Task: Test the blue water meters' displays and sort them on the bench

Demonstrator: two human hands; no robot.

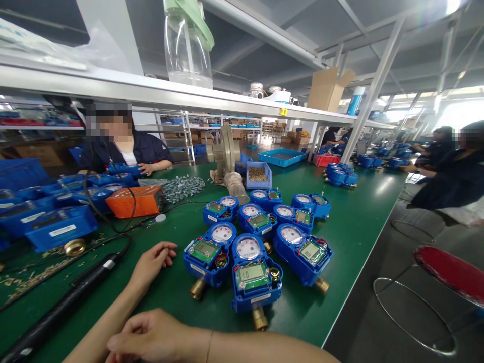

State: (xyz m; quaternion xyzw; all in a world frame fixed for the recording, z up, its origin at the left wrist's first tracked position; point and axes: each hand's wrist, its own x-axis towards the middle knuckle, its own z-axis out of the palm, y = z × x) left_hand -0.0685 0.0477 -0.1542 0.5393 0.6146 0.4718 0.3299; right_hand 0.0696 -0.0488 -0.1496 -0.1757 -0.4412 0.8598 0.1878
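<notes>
My left hand (152, 261) rests on the green table (351, 227) with its fingers loosely curled and nothing in them, just left of a cluster of blue water meters (254, 275) with open circuit boards and brass fittings. My right hand (151, 337) lies across my left forearm near the front edge, its fingers curled over the arm. A black electric screwdriver (64, 307) lies on the table to the left of my left arm.
An orange box (134, 200), a pile of small metal parts (183, 186) and a blue bin of screws (258, 175) sit farther back. Blue crates (56, 227) stand at left. One person sits across the table, others at right. A red stool (449, 269) stands by the table's right edge.
</notes>
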